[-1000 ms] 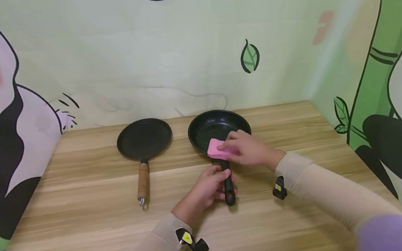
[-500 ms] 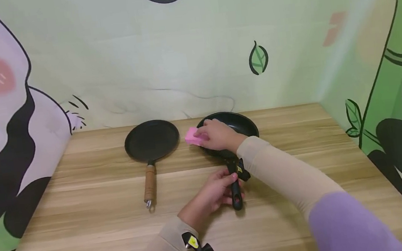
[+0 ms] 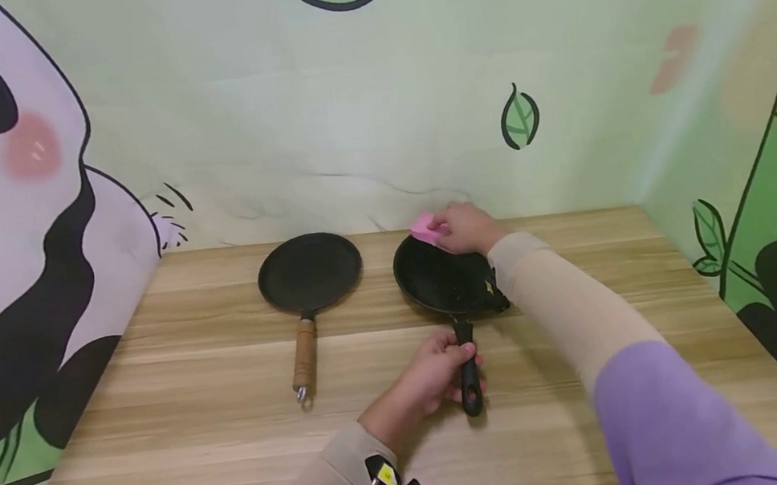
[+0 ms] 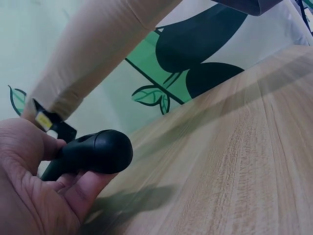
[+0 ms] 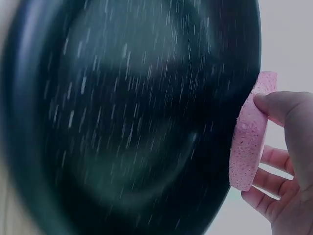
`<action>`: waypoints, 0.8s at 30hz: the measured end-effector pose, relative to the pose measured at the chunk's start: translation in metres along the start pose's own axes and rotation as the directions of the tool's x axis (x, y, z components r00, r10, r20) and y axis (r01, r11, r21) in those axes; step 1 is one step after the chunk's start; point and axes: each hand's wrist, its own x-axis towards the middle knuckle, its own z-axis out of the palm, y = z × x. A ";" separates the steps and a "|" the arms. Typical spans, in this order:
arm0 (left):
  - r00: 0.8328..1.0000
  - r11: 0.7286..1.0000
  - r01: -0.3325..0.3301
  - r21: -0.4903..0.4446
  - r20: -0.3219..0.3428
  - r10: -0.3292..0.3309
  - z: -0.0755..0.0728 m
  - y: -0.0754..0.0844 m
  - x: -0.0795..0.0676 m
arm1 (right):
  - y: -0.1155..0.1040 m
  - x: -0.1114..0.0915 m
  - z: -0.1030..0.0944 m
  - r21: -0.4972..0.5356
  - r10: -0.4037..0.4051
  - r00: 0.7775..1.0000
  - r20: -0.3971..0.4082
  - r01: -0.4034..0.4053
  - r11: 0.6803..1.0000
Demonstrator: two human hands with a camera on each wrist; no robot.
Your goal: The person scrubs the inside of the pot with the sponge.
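My left hand (image 3: 439, 372) grips the black handle (image 3: 470, 378) of a deep black frying pan (image 3: 437, 281), thumb on top and fingers wrapped beneath. In the left wrist view the rounded end of that handle juts out past the fingers. At the pan's far rim, my right hand (image 3: 467, 228) pinches a pink sponge (image 3: 425, 228) between thumb and fingers. The right wrist view shows the sponge's long side (image 5: 247, 142) against the rim, and pale specks across the pan's dark inner surface. Part of the pan's right side is hidden behind the right wrist.
Left of the frying pan lies a flat black griddle pan (image 3: 310, 272) with a wooden handle (image 3: 304, 354) pointing toward me. Both pans are on a wood-grain table (image 3: 200, 427). A green wall (image 3: 270, 111) with painted pandas and bamboo stands close behind the table's back edge.
My right hand has moved the sponge from the pan's handle side around its left rim to the far rim. The left hand keeps hold of the handle. The head view has shifted slightly left.
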 end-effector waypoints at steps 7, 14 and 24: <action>1.000 1.000 0.016 0.020 -0.011 -0.016 0.002 0.000 0.000 | 0.047 -0.038 -0.017 0.010 0.116 0.992 0.046 -0.116 0.993; 1.000 1.000 0.014 0.020 -0.025 -0.013 0.003 0.000 0.002 | 0.064 -0.085 -0.028 0.067 0.087 0.993 0.074 -0.092 0.993; 0.998 0.997 0.062 0.051 -0.020 -0.061 -0.008 0.003 0.000 | 0.065 -0.132 -0.029 0.129 -0.004 0.999 0.041 -0.001 0.992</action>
